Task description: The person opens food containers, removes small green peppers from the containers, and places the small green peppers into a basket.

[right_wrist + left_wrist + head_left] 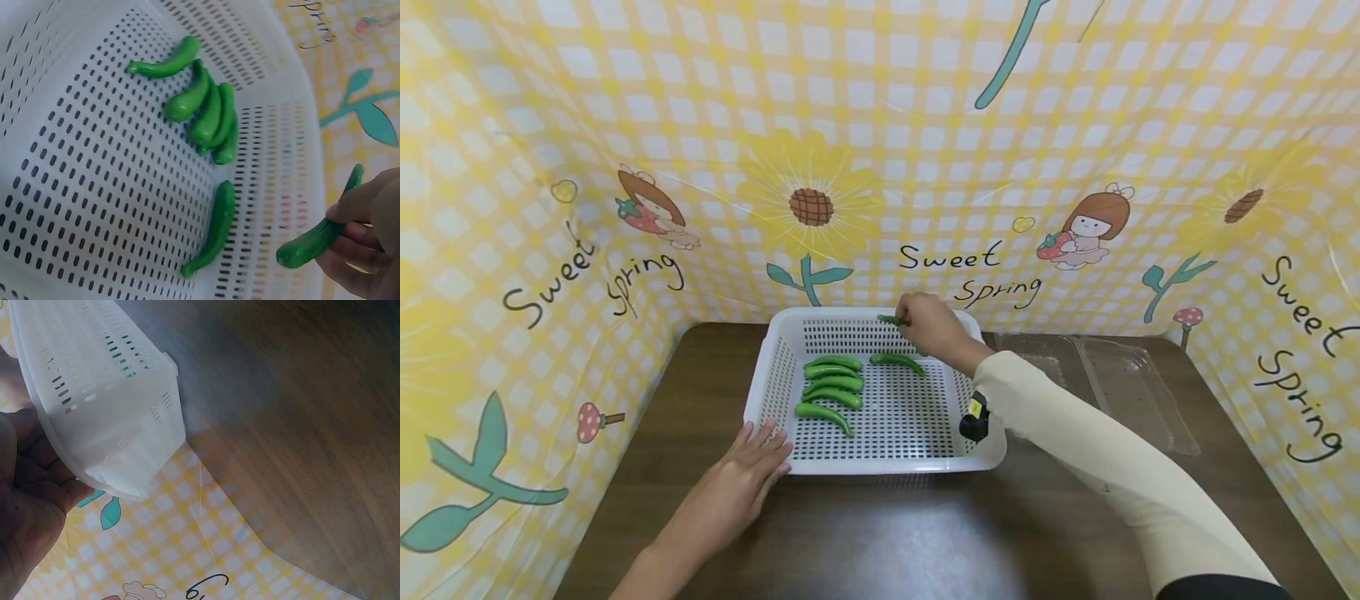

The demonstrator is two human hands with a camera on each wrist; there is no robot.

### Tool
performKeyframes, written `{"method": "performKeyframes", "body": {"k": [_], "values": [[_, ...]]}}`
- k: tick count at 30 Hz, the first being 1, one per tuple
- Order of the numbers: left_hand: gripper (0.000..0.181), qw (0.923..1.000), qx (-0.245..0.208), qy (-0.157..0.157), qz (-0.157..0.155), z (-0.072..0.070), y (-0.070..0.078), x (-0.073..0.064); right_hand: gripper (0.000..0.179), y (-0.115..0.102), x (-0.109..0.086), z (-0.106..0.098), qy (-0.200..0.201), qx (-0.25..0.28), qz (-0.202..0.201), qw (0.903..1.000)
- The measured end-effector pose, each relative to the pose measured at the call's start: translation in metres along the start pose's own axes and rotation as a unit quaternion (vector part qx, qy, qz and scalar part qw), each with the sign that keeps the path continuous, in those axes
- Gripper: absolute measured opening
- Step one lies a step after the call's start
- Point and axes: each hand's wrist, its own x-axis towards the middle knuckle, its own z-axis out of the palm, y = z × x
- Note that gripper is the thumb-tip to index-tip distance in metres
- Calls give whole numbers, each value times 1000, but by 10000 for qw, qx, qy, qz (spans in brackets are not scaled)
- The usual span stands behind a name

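A white perforated plastic basket stands on the table, several curved green vegetables inside. A row of them lies close together at the left, with one in front of the row. Another green vegetable lies apart toward the back wall. My right hand is above the back rim and pinches a darker green cucumber between thumb and fingers. At the front left corner, my left hand rests its extended fingers on the rim; in the left wrist view its palm shows outside the basket wall.
Two clear plastic trays lie on the brown table to the right of the basket, partly behind the right forearm. A yellow checked cloth with printed flowers and figures surrounds the table at the back and sides.
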Motion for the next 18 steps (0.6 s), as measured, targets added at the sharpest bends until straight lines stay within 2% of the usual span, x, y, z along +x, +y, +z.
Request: {"method": "performKeyframes", "body": {"k": [4,9,13,18], "values": [[33,9999,-10,-81,-75,-1,1,0,13,-9,6,13,-511,-550,-83,9971],[32,9999,40,-111,-90,0,1,0,9,-11,15,32,-1024,-1145,-108,9881],[32,9999,76,-116,-75,0,1,0,16,-12,17,46,-1226,-1413,-106,9823],[32,9998,124,-117,-70,-1,0,-1,17,-14,15,57,-1376,-1615,-107,9772]]}}
